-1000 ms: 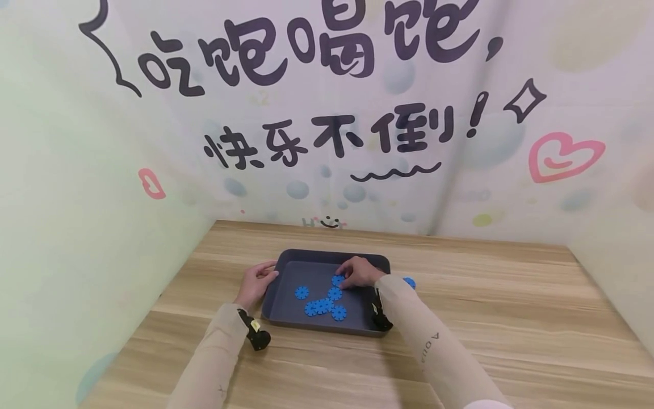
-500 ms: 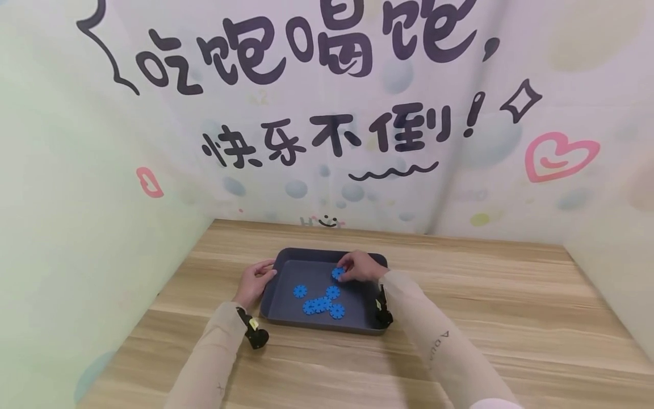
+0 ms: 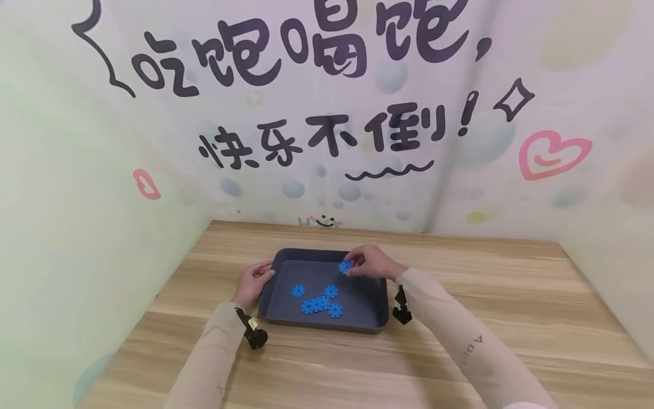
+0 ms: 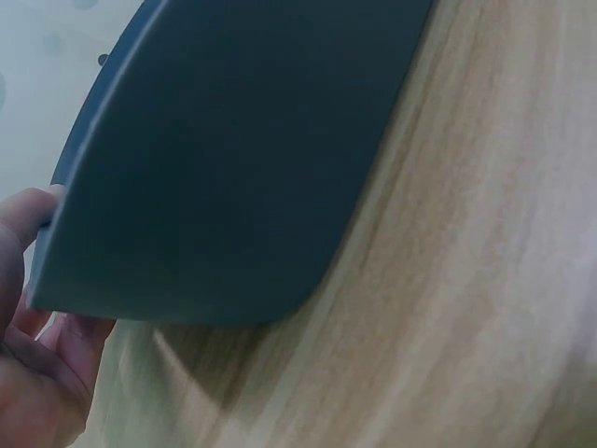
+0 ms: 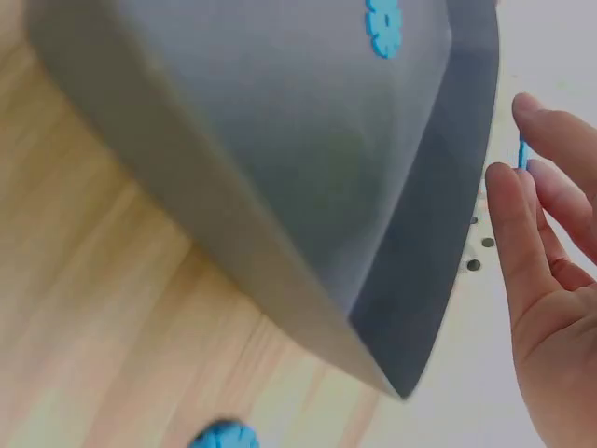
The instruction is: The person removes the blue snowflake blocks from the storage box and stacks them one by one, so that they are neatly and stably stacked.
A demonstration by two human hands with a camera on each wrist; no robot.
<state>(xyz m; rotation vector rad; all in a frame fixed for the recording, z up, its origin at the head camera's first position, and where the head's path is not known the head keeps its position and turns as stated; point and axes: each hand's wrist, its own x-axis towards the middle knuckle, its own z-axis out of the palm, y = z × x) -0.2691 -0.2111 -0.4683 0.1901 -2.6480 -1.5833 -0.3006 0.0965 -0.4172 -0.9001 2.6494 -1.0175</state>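
Observation:
My right hand (image 3: 375,262) pinches a blue notched plastic disc (image 3: 346,267) between thumb and fingers, raised above the back right part of a dark grey tray (image 3: 306,271). In the right wrist view the disc (image 5: 522,151) shows edge-on as a thin blue line. My left hand (image 3: 251,284) grips the tray's left edge, thumb at the rim and fingers against the outside, as the left wrist view also shows. On the tray floor lie several more blue discs: one apart at left (image 3: 298,291), the others in an overlapping cluster (image 3: 318,305) near the middle.
The tray stands on a wood-grain table (image 3: 327,363). Another blue disc (image 5: 224,435) lies on the table outside the tray in the right wrist view, hidden by the right arm in the head view. A printed cloth backdrop (image 3: 276,193) rises behind the table.
My right hand has lifted the pinched disc up from beside the cluster and carried it back and to the right. The left hand keeps its hold on the tray.

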